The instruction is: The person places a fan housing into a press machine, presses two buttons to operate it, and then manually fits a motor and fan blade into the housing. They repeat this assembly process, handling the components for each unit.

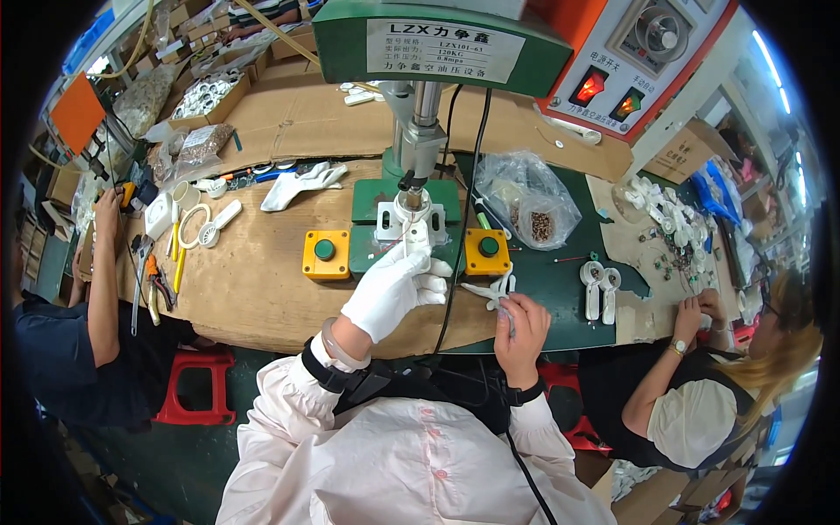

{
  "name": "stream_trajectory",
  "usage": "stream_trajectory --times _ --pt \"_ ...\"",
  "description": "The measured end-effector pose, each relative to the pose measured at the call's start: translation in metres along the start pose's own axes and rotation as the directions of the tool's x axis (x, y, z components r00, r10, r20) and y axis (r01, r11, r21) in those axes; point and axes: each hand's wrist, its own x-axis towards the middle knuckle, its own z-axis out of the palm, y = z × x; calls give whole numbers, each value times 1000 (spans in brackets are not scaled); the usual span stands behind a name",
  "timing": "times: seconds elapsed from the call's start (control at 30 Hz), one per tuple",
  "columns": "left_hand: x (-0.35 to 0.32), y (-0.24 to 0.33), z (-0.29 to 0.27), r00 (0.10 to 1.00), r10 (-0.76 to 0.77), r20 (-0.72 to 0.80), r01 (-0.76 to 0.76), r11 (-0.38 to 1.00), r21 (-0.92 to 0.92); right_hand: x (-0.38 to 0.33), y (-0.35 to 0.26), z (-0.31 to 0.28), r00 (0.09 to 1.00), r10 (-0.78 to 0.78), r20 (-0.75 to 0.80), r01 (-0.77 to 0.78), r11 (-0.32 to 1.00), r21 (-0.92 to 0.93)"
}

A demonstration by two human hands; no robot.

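Observation:
My left hand [394,293], in a white glove, is closed on a white plastic part [416,234] under the ram [414,197] of a green bench press. A thin red wire shows beside the part, whose lower end the glove hides. To the right, my bare right hand [522,334] has curled fingers at the table's front edge. Something small and greyish shows at its fingertips, too unclear to name. Just beyond those fingers lie white finger-like pieces [494,289]. Two yellow boxes with green buttons, left [325,254] and right [486,253], flank the press base [369,199].
A black cable [462,236] hangs down beside the press. Behind the right button box lies a clear bag [528,199] of small brass-coloured parts. Two white handheld pieces [600,291] lie farther right. A white glove [303,185] and pliers [158,282] lie left. Co-workers sit on both sides.

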Motion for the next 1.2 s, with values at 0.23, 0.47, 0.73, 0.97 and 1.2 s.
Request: stream_trajectory --times 0.23,0.47,0.73,0.97,1.2 --pt "2 2 0 1000 31 -4 -30 988 152 -1 -1 0 1000 3 -2 -3 1000 23" --pt "-9 -8 -3 982 182 57 -191 934 301 1 -2 -1 1000 -4 7 4 1000 2" --pt "-21 12 -2 977 212 5 -190 868 458 2 -4 -2 1000 -3 -6 3 1000 28" --pt "4 127 -39 912 322 -252 -62 718 694 -16 2 -20 994 108 -4 -107 989 103" --pt "134 191 -97 982 131 -139 150 -84 985 -23 2 -40 979 205 0 -204 976 79"
